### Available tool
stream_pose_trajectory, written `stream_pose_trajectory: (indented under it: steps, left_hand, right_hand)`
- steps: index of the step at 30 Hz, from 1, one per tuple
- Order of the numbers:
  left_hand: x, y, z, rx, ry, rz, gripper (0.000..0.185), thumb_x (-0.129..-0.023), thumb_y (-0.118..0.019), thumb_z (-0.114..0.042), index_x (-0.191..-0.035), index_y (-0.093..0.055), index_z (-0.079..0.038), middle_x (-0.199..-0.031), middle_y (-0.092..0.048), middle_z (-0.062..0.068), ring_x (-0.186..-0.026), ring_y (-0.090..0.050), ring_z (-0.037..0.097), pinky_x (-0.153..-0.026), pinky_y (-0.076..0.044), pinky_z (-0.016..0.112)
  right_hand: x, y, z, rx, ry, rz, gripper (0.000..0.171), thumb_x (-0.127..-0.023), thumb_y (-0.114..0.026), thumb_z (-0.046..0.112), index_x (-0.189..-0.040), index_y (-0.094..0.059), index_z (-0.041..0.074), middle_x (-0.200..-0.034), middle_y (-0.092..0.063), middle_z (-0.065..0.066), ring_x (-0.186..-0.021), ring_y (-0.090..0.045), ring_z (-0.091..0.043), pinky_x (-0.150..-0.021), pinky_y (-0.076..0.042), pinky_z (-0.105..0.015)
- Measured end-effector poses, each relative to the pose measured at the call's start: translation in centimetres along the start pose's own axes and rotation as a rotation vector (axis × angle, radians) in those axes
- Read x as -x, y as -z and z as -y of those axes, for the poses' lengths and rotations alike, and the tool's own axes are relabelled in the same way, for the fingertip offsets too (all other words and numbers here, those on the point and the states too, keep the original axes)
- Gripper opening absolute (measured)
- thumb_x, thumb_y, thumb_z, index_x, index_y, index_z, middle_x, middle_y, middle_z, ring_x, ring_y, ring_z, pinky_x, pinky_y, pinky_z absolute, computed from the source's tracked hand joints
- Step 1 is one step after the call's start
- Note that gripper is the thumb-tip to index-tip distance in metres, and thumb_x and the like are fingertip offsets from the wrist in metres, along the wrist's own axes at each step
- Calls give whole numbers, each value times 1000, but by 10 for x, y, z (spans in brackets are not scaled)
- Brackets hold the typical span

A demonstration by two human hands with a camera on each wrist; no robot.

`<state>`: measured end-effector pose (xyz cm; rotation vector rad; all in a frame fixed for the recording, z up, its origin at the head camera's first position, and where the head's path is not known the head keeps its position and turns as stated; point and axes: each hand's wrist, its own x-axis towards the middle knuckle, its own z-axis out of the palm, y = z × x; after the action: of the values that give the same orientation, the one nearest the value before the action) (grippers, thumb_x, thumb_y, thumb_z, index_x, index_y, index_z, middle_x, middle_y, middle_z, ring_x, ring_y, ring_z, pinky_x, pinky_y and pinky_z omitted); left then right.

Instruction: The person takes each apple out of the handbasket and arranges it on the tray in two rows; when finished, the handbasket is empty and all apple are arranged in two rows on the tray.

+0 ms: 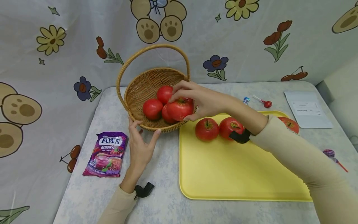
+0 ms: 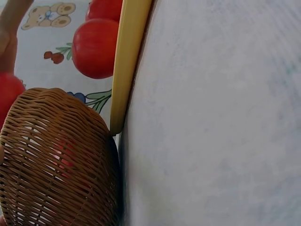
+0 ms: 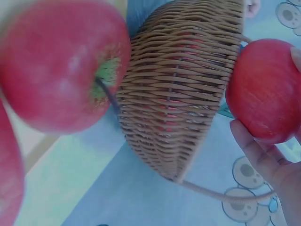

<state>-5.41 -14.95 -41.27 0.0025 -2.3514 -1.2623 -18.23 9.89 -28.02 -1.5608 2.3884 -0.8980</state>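
Note:
A round wicker basket (image 1: 148,77) with a tall hoop handle stands at the back of the table, tilted toward me. Several red apples (image 1: 153,109) lie inside it. My left hand (image 1: 141,152) holds the basket's front rim, fingers at the edge and thumb on the near side. Just over the rim's right side, my right hand (image 1: 208,98) grips a red apple (image 1: 181,109) between fingers and thumb; the right wrist view shows this apple (image 3: 265,92) above the opening. On the yellow tray (image 1: 237,174) sit more apples (image 1: 207,129), one partly behind my right forearm.
A purple candy bag (image 1: 106,154) lies left of my left hand. Behind the tray are a red lollipop (image 1: 267,103) and a small blue-white wrapper (image 1: 246,100). A silver pouch (image 1: 307,109) and a purple lollipop (image 1: 330,153) lie to the right. A patterned cloth (image 1: 246,46) hangs behind the table.

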Motion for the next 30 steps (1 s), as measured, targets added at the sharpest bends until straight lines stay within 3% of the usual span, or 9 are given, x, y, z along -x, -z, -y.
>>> stream_pose_trajectory:
  steps: [6, 12, 20, 30]
  left_hand:
    - [1, 0, 1, -7, 5, 0, 67, -85, -76, -37, -129, -34, -7, -165, -4, 13, -150, -16, 27, -99, -47, 53]
    - [1, -1, 1, 0, -15, -3, 67, -85, -76, -36, -128, -34, -6, -164, -4, 16, -150, -16, 29, -97, -48, 53]
    - [0, -1, 0, -17, -16, -2, 68, -85, -76, -38, -128, -34, -5, -164, -5, 19, -150, -16, 30, -98, -48, 53]
    - [0, 0, 1, -14, -8, 2, 67, -86, -75, -37, -129, -34, -6, -164, -5, 18, -150, -16, 30, -99, -47, 52]
  right_hand:
    - [37, 5, 15, -11, -35, -9, 59, -73, -86, 20, -126, -59, 26, -138, -46, 0, -129, -38, -16, -92, -51, -36]
    - [77, -4, 18, -16, -71, -6, 64, -73, -86, 20, -129, -57, 27, -140, -44, 0, -131, -37, -18, -92, -53, -40]
    - [122, -29, 11, -38, -128, -2, 66, -71, -88, 22, -129, -57, 31, -140, -44, 3, -132, -37, -17, -92, -54, -39]
    - [147, -72, 12, -62, -165, 64, 67, -71, -88, 24, -128, -56, 35, -138, -46, 8, -129, -38, -13, -96, -50, -38]
